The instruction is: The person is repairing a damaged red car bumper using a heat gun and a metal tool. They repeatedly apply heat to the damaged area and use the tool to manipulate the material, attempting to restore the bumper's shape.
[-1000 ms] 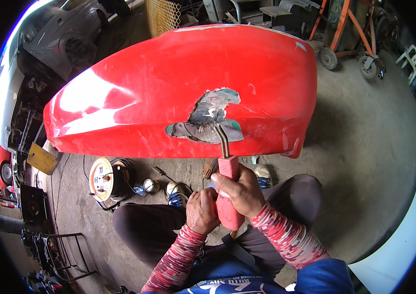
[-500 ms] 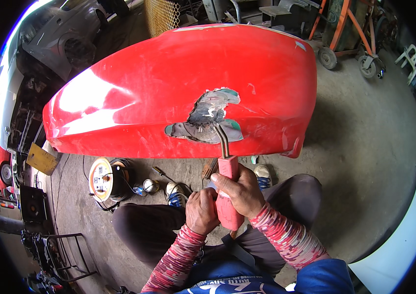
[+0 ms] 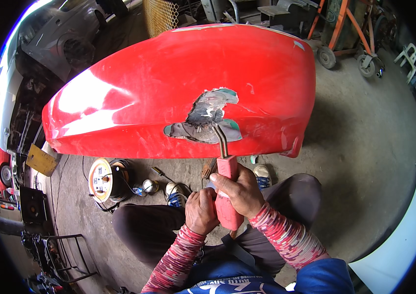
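Note:
My right hand (image 3: 240, 193) is closed around a pink hand tool (image 3: 226, 169) with two bent metal prongs (image 3: 221, 139). The prong tips touch or nearly touch a rough grey damaged patch (image 3: 205, 110) with torn edges and small metal bits on a large red, curved body panel (image 3: 267, 68). My left hand (image 3: 200, 210) is closed beside the tool's lower part, and a greyish piece shows above its fingers; what exactly it grips is hidden.
A cable reel (image 3: 102, 179), a small can (image 3: 149, 186) and loose cables lie below the panel at left, near a yellow sheet (image 3: 41, 159). Cars (image 3: 56, 34) stand at left. A wheeled orange frame (image 3: 340, 34) and white chair (image 3: 409, 61) are at back right, a white panel (image 3: 394, 235) lower right.
The red panel sits very slightly further left in view, with the hands and tool nearly still. Nothing has been let go or newly taken hold of.

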